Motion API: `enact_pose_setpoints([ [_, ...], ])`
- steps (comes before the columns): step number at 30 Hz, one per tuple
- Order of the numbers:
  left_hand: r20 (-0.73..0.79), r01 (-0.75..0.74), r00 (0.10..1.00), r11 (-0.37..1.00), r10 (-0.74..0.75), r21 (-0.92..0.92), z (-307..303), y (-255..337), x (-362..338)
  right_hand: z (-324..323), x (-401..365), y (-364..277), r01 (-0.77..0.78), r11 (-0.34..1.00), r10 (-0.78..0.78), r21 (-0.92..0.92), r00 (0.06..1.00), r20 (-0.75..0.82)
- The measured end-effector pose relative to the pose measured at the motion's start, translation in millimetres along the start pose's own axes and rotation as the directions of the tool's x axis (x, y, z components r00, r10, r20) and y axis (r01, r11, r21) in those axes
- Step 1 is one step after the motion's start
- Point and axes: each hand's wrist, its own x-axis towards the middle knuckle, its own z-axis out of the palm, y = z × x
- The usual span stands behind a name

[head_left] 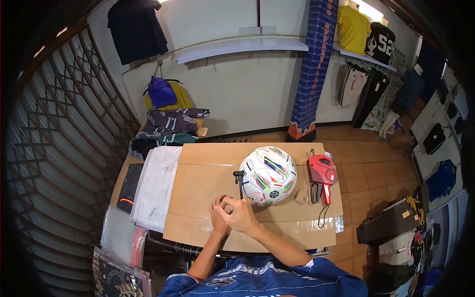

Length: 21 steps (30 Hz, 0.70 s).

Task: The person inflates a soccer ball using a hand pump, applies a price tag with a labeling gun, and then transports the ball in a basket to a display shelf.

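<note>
My right hand [241,216] is closed at the lower end of a slim black tool with a T-shaped head [239,175], which points up and away from me. Against its fingers rests my left hand [218,212], with its own fingers curled; what lies between the two hands is hidden. A white football [269,175] with coloured streaks sits just beyond the right hand, and the tool's shaft passes in front of its left side. Both hands are over a cardboard-covered table [198,171].
A red label gun [322,171] lies right of the ball, beside a black-handled item [315,193]. White plastic packets [157,188] and a dark folded garment [130,185] are at the left. A blue pillar [315,69] stands behind, and a metal folding gate [64,148] runs along the left.
</note>
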Motion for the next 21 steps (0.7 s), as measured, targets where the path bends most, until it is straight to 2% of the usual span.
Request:
enact_pose_setpoints([
  [1,0.023,0.063,0.998,0.969,-0.059,-0.24,12,-24,-1,-1,0,-1,0.011,1.0,-0.011,0.013,1.0,-0.007],
  [3,0.062,0.164,0.986,0.819,-0.156,-0.55,18,-34,-3,-3,1,-5,0.03,0.999,-0.029,0.043,0.999,-0.023],
  [4,0.067,0.199,0.977,0.75,-0.203,-0.63,22,-34,-5,-5,1,-8,0.03,0.998,-0.029,0.062,0.999,-0.017],
  [6,0.082,0.231,0.967,0.704,-0.24,-0.671,27,-33,-8,-13,1,-19,0.029,0.996,-0.029,0.089,1.0,0.003],
  [7,0.087,0.231,0.97,0.739,-0.228,-0.633,24,-30,-7,-18,1,-26,0.014,0.996,-0.017,0.083,0.999,0.027],
  [8,0.071,0.205,0.978,0.838,-0.196,-0.505,20,-26,-3,-25,1,-34,0.003,0.997,-0.006,0.077,0.999,0.049],
  [9,0.055,0.172,0.985,0.915,-0.163,-0.365,15,-19,1,-32,2,-44,-0.009,0.997,0.004,0.071,0.998,0.067],
  [10,0.035,0.107,0.994,0.988,-0.104,-0.111,4,3,4,-43,1,-59,0.029,0.996,-0.033,0.082,0.998,0.055],
  [12,0.01,-0.007,1.0,0.983,0.005,0.185,-8,23,6,-66,-2,-92,0.099,0.99,-0.103,0.1,0.994,0.028],
  [13,-0.01,-0.047,0.999,0.974,0.051,0.22,-10,28,6,-74,-3,-104,0.109,0.99,-0.111,0.084,0.994,0.02],
  [15,0.047,-0.05,0.998,0.977,0.041,0.205,-18,37,10,-83,-3,-116,0.13,0.99,-0.131,0.048,0.991,0.006],
  [17,0.202,0.036,0.978,0.993,-0.058,0.112,-30,47,22,-71,5,-103,0.124,0.991,-0.125,0.049,0.992,0.018],
  [18,0.177,0.162,0.974,0.983,-0.145,-0.09,-32,54,22,-62,10,-92,0.12,0.992,-0.121,0.05,0.992,0.023],
  [20,0.182,0.37,0.929,0.8,-0.323,-0.473,-33,65,20,-40,14,-64,0.134,0.99,-0.134,0.05,0.991,0.0],
  [21,0.123,0.283,0.959,0.902,-0.256,-0.328,-31,60,18,-32,14,-51,0.141,0.989,-0.14,0.053,0.99,-0.013],
])
